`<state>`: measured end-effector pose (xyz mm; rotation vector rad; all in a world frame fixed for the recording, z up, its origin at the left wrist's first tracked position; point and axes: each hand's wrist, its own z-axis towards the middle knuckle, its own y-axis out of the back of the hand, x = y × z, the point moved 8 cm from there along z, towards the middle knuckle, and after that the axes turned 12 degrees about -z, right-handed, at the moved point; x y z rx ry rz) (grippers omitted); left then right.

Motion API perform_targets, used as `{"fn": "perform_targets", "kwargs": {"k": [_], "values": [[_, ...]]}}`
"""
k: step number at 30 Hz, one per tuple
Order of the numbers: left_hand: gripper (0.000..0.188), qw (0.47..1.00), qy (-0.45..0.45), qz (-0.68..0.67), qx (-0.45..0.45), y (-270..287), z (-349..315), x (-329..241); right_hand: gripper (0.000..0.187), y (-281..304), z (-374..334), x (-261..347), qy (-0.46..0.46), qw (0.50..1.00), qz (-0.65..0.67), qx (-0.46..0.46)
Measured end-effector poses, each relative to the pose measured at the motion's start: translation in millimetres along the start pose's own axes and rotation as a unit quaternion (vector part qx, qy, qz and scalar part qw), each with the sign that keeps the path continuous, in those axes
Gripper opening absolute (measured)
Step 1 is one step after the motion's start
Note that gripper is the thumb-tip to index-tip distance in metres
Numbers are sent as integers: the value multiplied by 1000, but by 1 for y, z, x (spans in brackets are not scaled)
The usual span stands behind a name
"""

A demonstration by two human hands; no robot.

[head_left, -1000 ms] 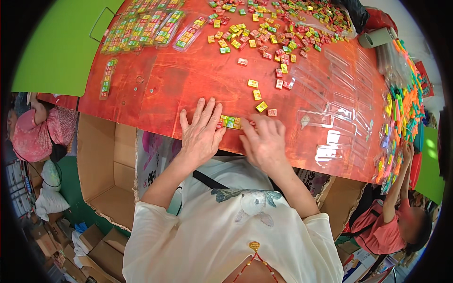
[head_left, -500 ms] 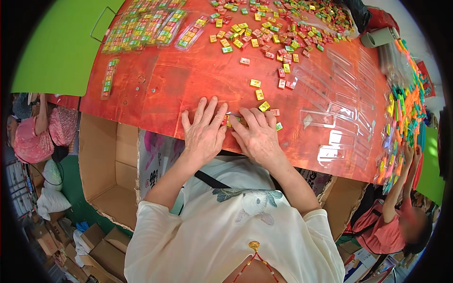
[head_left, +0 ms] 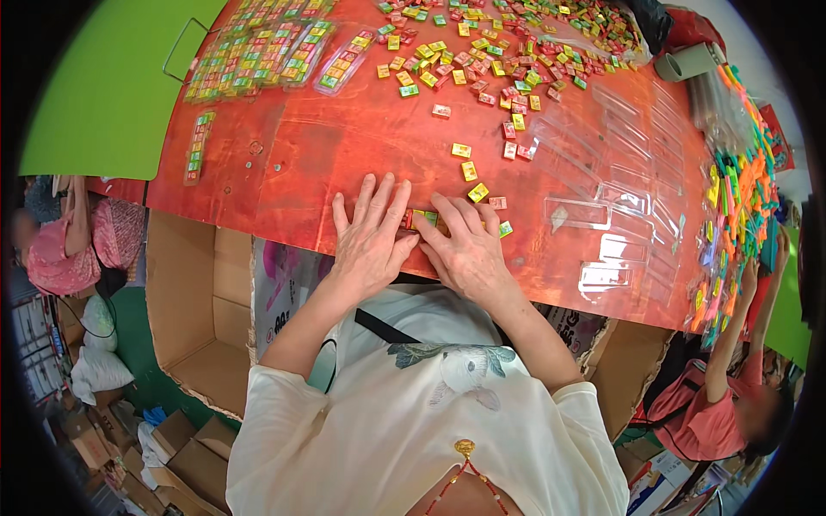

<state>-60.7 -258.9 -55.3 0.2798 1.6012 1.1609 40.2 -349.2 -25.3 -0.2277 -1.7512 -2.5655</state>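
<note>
A short row of small boxes (head_left: 419, 217), red, green and yellow, lies on the red table near its front edge, between my two hands. My left hand (head_left: 370, 236) rests with long, spread fingers on the tabletop, its thumb and index beside the row's left end. Over the row's right part bends my right hand (head_left: 465, 242), thumb on the near side and fingers on the far side, hiding some of the boxes. Just beyond its fingertips sit a yellow box (head_left: 478, 192), a pink-red box (head_left: 497, 203) and a green one (head_left: 505, 229).
Loose small boxes (head_left: 465, 64) are heaped at the table's (head_left: 335, 138) far side. Filled clear trays (head_left: 258, 60) lie far left, empty clear trays (head_left: 576, 212) at right. Colourful plastic pieces (head_left: 740, 206) cover the right edge. A cardboard box (head_left: 202, 310) stands below; co-workers sit either side.
My right-hand fingers have shifted slightly, and more of the green and yellow boxes between my hands shows. The co-worker at right has moved their arms. The view has shifted a little.
</note>
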Motion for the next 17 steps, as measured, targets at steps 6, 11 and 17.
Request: {"fn": "perform_targets", "kwargs": {"k": [6,11,17], "values": [[47,999,7,39,-25,-2,4,2,37,-2,2,-2,6,1000,24,-3],[44,998,22,43,-44,-2,7,0,34,1,1,-3,8,1000,29,-4],[61,999,-37,-18,-31,-2,5,-10,32,28,-24,-52,-168,954,233,-91]]}}
